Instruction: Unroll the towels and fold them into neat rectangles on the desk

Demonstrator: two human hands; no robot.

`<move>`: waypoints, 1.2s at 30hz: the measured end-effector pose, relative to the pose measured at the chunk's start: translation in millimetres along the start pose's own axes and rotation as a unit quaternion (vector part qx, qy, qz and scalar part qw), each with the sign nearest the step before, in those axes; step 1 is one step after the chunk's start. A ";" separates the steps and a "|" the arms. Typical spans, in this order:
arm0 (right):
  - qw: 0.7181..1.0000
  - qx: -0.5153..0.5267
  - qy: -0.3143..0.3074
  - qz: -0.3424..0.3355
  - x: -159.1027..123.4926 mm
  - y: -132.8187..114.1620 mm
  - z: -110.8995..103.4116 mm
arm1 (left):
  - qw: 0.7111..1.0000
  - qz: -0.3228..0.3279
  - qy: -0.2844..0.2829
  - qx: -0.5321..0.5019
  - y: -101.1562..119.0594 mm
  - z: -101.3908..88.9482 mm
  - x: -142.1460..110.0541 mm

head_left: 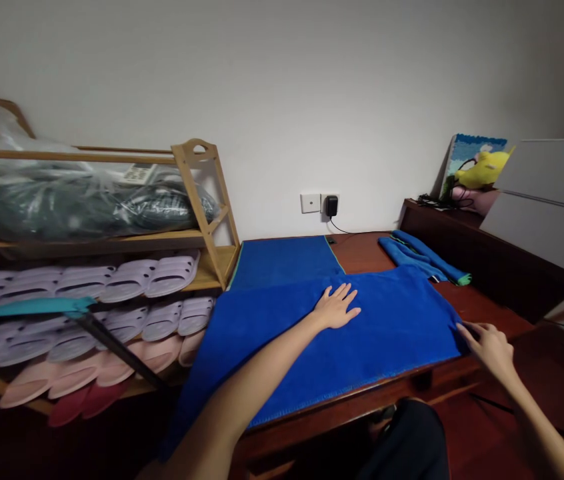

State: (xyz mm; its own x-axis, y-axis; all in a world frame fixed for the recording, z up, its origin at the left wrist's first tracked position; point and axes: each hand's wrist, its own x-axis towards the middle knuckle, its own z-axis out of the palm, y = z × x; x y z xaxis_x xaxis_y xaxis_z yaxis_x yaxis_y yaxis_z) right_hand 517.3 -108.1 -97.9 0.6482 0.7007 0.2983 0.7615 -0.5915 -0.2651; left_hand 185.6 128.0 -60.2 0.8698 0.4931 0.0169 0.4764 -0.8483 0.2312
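Landmark: shoe rack (198,217). Bright blue cloth (387,327) spread out on the table (359,255), just right of the rack. Long axis runs sideways, away from the rack, roughly along the table's front edge; the rack-side near corner seems to droop off the front.

Left hand (336,309) open, palm down, fingers spread, on the cloth's middle stretch, the nearer hand to the rack. Right hand (493,348) at the cloth's end farthest from the rack; thumb and fingers look closed on that edge, fingertip detail partly hidden. So the far end is right at the right hand, while the rack-side end lies left of the left hand and is nearer to it.

Darker blue cloth (287,259) flat beside the rack, toward the wall, its near part apparently under the bright one. Folded blue cloths (419,257) farther from the rack, beyond the bright cloth's far end, toward the wall.
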 end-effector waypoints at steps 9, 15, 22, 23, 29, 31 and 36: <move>1.000 0.023 -0.015 0.005 21.0 5.5 -2.1 | 1.000 -0.001 -0.001 -0.008 -0.2 -0.4 -1.5; 0.988 -0.073 0.130 -0.042 0.5 -7.4 -12.2 | 0.994 0.020 0.105 0.037 21.4 -14.3 -17.9; 0.973 -0.055 -0.075 -0.209 -12.3 22.7 1.1 | 0.984 0.174 0.016 -0.029 64.7 -14.6 -114.2; 0.975 -0.052 -0.072 -0.205 -10.5 28.5 0.3 | 0.983 0.181 -0.003 -0.035 66.3 -12.5 -124.2; 0.978 -0.021 0.008 -0.208 34.4 -1.2 -9.4 | 0.983 0.176 -0.038 -0.031 63.9 -2.4 -136.1; 0.974 -0.019 -0.030 -0.223 61.3 -31.6 -4.0 | 0.983 0.176 -0.040 -0.027 64.8 -2.1 -135.8; 0.969 -0.057 -0.117 -0.208 115.4 -88.2 31.4 | 0.983 0.177 -0.039 -0.030 70.3 -10.7 -145.8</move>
State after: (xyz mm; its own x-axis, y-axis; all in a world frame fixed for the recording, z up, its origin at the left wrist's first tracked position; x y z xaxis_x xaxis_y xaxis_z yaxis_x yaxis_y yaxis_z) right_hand 524.6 37.4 -68.9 0.2755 0.9515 0.1373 0.9611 -0.2696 -0.0597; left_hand 90.9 -1.5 -36.0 0.9881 0.1507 0.0319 0.1358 -0.9502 0.2804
